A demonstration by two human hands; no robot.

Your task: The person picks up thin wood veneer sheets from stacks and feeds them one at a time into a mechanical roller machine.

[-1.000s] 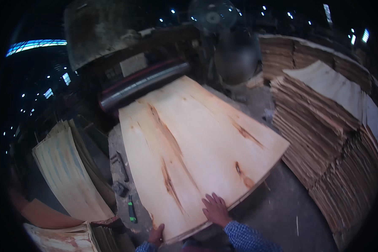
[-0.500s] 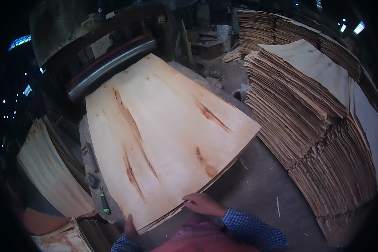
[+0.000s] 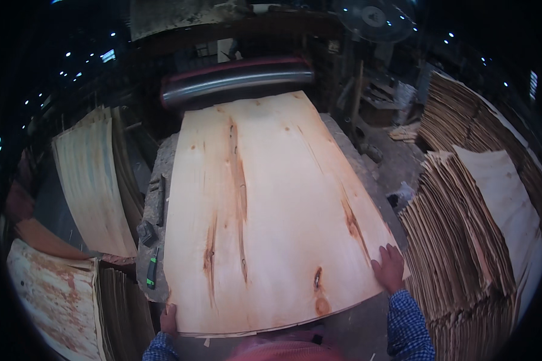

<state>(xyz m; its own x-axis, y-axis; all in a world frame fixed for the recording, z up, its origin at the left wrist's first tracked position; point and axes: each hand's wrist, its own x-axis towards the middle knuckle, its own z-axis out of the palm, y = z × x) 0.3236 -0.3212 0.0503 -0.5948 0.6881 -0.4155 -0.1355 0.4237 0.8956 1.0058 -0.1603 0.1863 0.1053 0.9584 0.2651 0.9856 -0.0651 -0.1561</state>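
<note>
A broad stack of pale wood veneer sheets point(image 3: 283, 204) lies on a worn stone-like table in front of me, its top sheet marked by brown streaks and knots. At its near left corner, my left hand point(image 3: 169, 319) is closed on the edge, thumb up and the other fingers mostly hidden. Over by the near right corner, my right hand point(image 3: 390, 268) rests on the top sheet at its side edge, fingers stretched out. A metal roller point(image 3: 238, 84) lies across the far end of the sheets.
Left of the sheets, a green-and-black utility knife point(image 3: 152, 272) and a dark block point(image 3: 146, 233) lie on the table rim point(image 3: 147, 289). Veneer stacks stand at left point(image 3: 90, 180) and near left point(image 3: 54, 295). Tall veneer piles point(image 3: 457, 240) rise on the right.
My right hand has moved from the near edge out to the right corner. My left hand stays at the left corner. The view has swung left, so the sheets now appear straighter ahead.
</note>
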